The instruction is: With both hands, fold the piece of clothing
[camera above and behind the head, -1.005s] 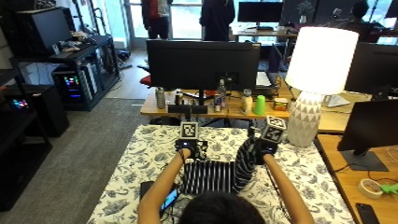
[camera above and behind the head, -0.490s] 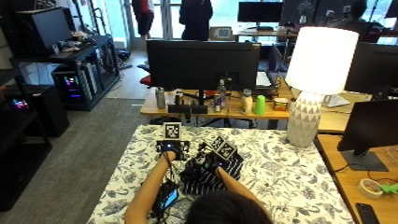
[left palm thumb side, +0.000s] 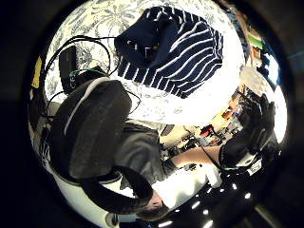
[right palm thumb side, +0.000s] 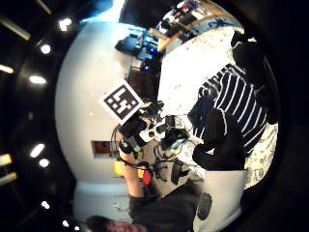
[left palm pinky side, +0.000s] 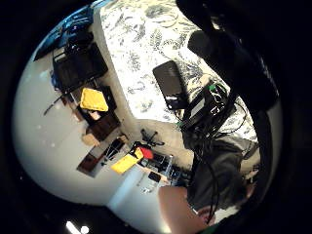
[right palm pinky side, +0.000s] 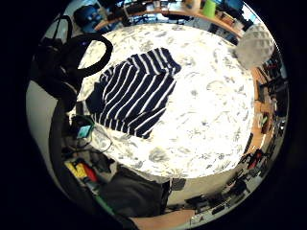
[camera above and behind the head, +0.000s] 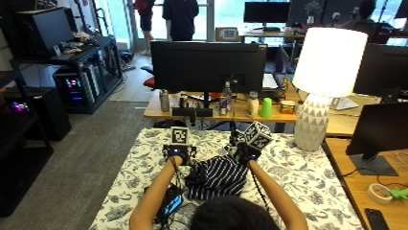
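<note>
- Presently: striped top (camera above and behind the head: 219, 176) lay bunched, partly folded, on floral table (camera above and behind the head: 300, 177).
- Left hand (camera above and behind the head: 178, 154), right hand (camera above and behind the head: 245, 153) raised above it; fingers relaxed, empty.
- Next, probably: regrip edges, fold again.

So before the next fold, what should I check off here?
1. Striped garment lying on the floral tablecloth: ok.
2. Garment neatly folded with square edges: not ok, still bunched at one side.
3. Left hand free of the cloth: ok, it is lifted above the table.
4. Right hand grip on the cloth: cannot tell.
5. Phone off the garment: ok, beside it.
</note>
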`<state>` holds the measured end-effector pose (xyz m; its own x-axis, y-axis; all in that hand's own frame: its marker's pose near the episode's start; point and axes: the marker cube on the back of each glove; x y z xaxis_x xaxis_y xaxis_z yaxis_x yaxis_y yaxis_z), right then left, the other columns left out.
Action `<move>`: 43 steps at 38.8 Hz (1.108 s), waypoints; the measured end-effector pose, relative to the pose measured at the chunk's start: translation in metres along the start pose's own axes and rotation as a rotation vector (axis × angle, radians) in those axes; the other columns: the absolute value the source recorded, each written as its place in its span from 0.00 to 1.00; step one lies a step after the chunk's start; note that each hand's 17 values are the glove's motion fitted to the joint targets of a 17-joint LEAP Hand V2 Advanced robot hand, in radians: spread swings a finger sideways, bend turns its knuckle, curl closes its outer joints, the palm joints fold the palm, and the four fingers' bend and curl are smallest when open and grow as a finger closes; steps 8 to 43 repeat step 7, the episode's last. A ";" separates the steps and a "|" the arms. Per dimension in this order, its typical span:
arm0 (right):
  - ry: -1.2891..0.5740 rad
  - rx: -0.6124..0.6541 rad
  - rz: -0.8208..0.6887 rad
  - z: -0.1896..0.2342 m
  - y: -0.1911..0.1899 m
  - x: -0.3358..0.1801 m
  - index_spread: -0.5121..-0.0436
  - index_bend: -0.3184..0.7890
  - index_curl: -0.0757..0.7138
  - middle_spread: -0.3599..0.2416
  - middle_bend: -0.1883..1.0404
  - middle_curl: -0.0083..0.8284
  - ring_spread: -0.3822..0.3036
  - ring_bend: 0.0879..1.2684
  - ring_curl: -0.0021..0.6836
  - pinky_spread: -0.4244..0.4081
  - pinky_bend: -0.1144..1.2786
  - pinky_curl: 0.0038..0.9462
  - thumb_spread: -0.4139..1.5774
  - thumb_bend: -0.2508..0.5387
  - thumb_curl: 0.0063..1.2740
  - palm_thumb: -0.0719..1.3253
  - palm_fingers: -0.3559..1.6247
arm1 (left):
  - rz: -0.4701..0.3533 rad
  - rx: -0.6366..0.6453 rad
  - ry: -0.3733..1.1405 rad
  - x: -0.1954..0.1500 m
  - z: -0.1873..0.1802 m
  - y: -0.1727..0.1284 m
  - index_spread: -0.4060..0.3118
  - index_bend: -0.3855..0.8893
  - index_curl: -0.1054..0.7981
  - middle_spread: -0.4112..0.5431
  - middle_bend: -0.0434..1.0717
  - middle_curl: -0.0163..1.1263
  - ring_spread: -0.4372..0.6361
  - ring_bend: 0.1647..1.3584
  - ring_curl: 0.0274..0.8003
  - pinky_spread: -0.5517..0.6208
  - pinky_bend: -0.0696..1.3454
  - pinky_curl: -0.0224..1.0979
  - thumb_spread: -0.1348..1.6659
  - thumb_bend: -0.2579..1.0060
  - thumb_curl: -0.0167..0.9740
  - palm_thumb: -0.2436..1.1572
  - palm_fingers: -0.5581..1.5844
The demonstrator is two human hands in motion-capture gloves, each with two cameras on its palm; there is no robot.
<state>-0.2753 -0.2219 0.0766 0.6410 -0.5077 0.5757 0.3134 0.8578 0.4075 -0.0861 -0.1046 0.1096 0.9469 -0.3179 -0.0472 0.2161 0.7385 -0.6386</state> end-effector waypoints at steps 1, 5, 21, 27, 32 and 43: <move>0.077 -0.004 0.115 -0.005 0.001 0.014 0.62 0.33 0.25 0.46 0.31 0.52 0.35 0.51 0.64 0.25 0.62 0.43 0.73 0.30 0.43 0.74 0.67 | 0.004 -0.020 -0.005 0.003 0.000 0.001 0.65 0.39 0.35 0.79 0.19 0.24 0.78 0.55 0.37 0.76 0.65 0.34 0.77 0.19 0.22 0.27 0.29; 0.224 -0.035 0.329 -0.015 0.004 0.047 0.62 0.34 0.26 0.45 0.32 0.53 0.34 0.50 0.63 0.25 0.60 0.42 0.73 0.29 0.42 0.74 0.69 | 0.006 -0.005 -0.010 0.012 -0.002 0.009 0.65 0.39 0.35 0.78 0.19 0.24 0.78 0.54 0.36 0.76 0.65 0.34 0.77 0.19 0.22 0.27 0.29; 0.232 0.011 0.250 -0.018 -0.002 0.050 0.62 0.34 0.26 0.45 0.31 0.53 0.34 0.49 0.62 0.25 0.60 0.42 0.74 0.30 0.42 0.74 0.69 | -0.023 0.004 -0.012 0.015 -0.001 0.032 0.65 0.39 0.35 0.78 0.19 0.24 0.77 0.54 0.36 0.77 0.65 0.34 0.77 0.19 0.22 0.27 0.29; 0.232 0.011 0.250 -0.018 -0.002 0.050 0.62 0.34 0.26 0.45 0.31 0.53 0.34 0.49 0.62 0.25 0.60 0.42 0.74 0.30 0.42 0.74 0.69 | -0.023 0.004 -0.012 0.015 -0.001 0.032 0.65 0.39 0.35 0.78 0.19 0.24 0.77 0.54 0.36 0.77 0.65 0.34 0.77 0.19 0.22 0.27 0.29; 0.232 0.011 0.250 -0.018 -0.002 0.050 0.62 0.34 0.26 0.45 0.31 0.53 0.34 0.49 0.62 0.25 0.60 0.42 0.74 0.30 0.42 0.74 0.69 | -0.023 0.004 -0.012 0.015 -0.001 0.032 0.65 0.39 0.35 0.78 0.19 0.24 0.77 0.54 0.36 0.77 0.65 0.34 0.77 0.19 0.22 0.27 0.29; 0.232 0.011 0.250 -0.018 -0.002 0.050 0.62 0.34 0.26 0.45 0.31 0.53 0.34 0.49 0.62 0.25 0.60 0.42 0.74 0.30 0.42 0.74 0.69 | -0.023 0.004 -0.012 0.015 -0.001 0.032 0.65 0.39 0.35 0.78 0.19 0.24 0.77 0.54 0.36 0.77 0.65 0.34 0.77 0.19 0.22 0.27 0.29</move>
